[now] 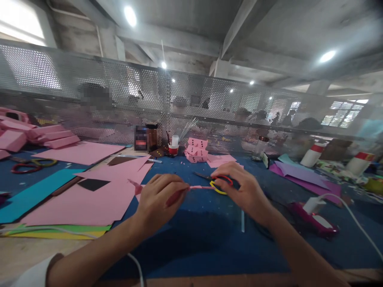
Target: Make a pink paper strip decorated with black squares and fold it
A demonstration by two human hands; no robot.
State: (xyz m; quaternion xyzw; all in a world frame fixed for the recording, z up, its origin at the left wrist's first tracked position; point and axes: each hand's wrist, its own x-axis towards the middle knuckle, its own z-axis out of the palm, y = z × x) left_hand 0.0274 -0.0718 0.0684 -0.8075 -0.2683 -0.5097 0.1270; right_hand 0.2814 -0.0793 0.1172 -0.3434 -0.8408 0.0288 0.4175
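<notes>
My left hand is closed around a folded piece of pink paper, whose crumpled end sticks out on the left. From its fingertips a narrow pink paper strip runs rightward. My right hand has its thumb and forefinger bent at the handles of a pair of scissors, one loop red and the other yellow. The dark blades point left, just beyond the strip. The strip's right end meets the yellow loop; whether the right fingers also touch it is unclear. Below both hands lies a blue table cover.
Pink sheets and a teal strip lie left, with red-handled scissors behind. A folded pink piece with dark dots, a red-and-white cup and a jar stand along the mesh partition. A purple power strip sits right.
</notes>
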